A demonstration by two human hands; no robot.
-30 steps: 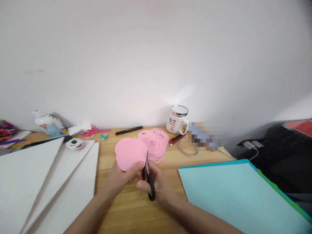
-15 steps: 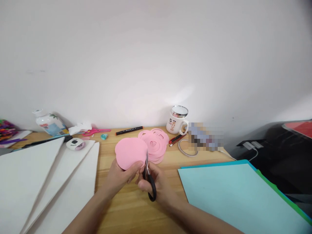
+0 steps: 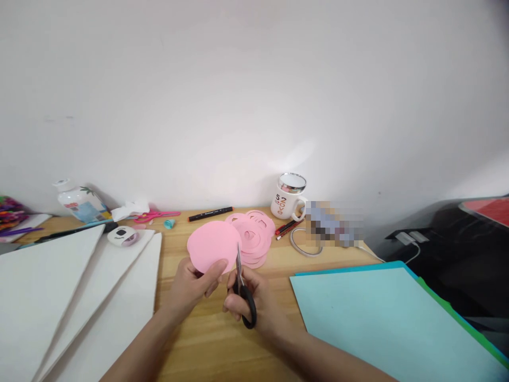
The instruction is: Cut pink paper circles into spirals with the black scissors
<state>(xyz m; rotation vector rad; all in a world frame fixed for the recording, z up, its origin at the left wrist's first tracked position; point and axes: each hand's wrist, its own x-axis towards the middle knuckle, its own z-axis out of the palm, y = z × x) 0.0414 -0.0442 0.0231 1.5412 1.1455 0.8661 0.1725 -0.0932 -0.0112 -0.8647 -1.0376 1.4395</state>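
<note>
A rounded pink paper piece [image 3: 212, 245] is pinched at its lower edge by my left hand [image 3: 199, 281], thumb on top. My right hand [image 3: 254, 297] grips black-handled scissors [image 3: 248, 307], their metal blades pointing up beside the paper's right edge. Behind the held piece, several cut pink paper pieces [image 3: 256, 236] lie in a loose overlapping pile on the wooden table [image 3: 214, 339].
White sheets [image 3: 119, 307] cover the left side; a white correction-tape case [image 3: 122, 236] rests on them. Along the wall are a bottle [image 3: 83, 202], pink scissors [image 3: 153, 216], a black marker [image 3: 210, 214] and a mug [image 3: 288, 199]. Light-blue sheets [image 3: 369, 313] lie at right.
My left hand has shifted slightly left and its thumb has moved on the paper, whose outline has turned. The scissors' tips now sit a little lower and the fingers of both hands are farther apart.
</note>
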